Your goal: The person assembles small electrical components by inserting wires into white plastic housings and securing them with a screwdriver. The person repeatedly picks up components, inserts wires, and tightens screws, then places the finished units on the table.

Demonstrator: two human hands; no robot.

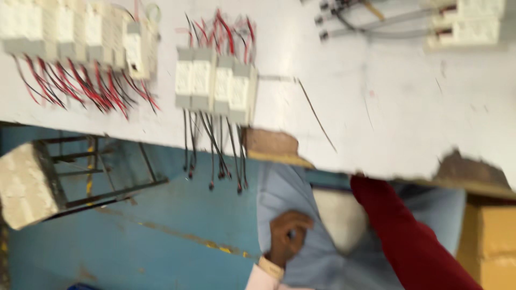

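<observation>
A blurred view looks down over the edge of a white-painted desk (387, 107) with chipped, worn corners. Below the edge, a hand (287, 236) with a pale pink cuff rests on light blue cloth (290, 193) over a lap; which hand it is cannot be told for certain (it sits on the left of the lap), and its fingers (298, 223) are curled in, closed loosely, with a small dark thing between them too blurred to name. Beside it a dark red sleeve (408, 236) runs from the desk edge down to the lower right; its hand is hidden. On the desk, close to the edge, stands a row of small white plastic electrical modules (215, 83) with thin red and black wires (215, 150) hanging over the edge, well above the hand. A longer row of the same white modules (75, 32) with red and black wires lies at the upper left. A metal-framed stool (32, 182) with a pale seat stands on the blue floor (161, 241). Yellow cardboard boxes (492, 241) sit at the right.
</observation>
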